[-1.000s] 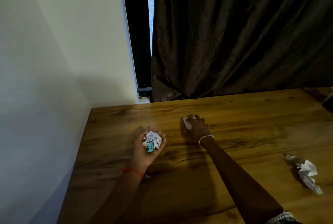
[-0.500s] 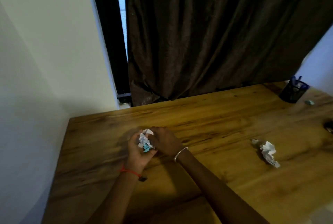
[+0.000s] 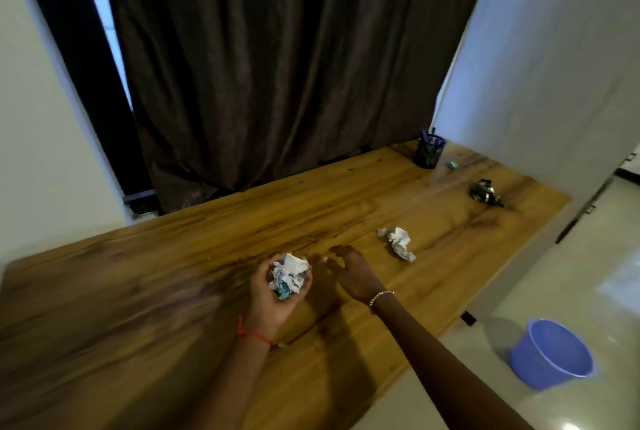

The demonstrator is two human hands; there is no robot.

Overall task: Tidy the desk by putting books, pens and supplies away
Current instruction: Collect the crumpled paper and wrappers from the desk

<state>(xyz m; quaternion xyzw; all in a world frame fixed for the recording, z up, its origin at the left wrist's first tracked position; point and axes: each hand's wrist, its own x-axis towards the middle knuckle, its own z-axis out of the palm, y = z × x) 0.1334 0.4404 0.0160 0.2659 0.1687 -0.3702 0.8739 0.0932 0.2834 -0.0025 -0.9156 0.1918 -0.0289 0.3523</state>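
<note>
1. The left hand [image 3: 273, 301] is cupped palm up. Its fingers are curled round a wad of crumpled paper [image 3: 289, 275] with a teal scrap in it, held just above the desk [image 3: 173, 273].
2. The right hand [image 3: 351, 272] holds nothing. Its fingers are spread and relaxed, low over the wood just right of the wad.
3. Another crumpled paper [image 3: 400, 244] lies loose between that hand and the desk's far right corner, with a small scrap beside it.
4. The wad already fills the palm and looks loosely packed, so pressing more in could spill bits onto the desk or over its front edge.
5. The wood between the right hand and the loose paper is bare.
6. The pen holder [image 3: 428, 150], a small eraser [image 3: 451, 164] and a dark crumpled thing [image 3: 485, 192] sit well apart, toward the far right corner.
7. A blue bucket [image 3: 552, 353] stands on the floor beyond the front edge.
</note>
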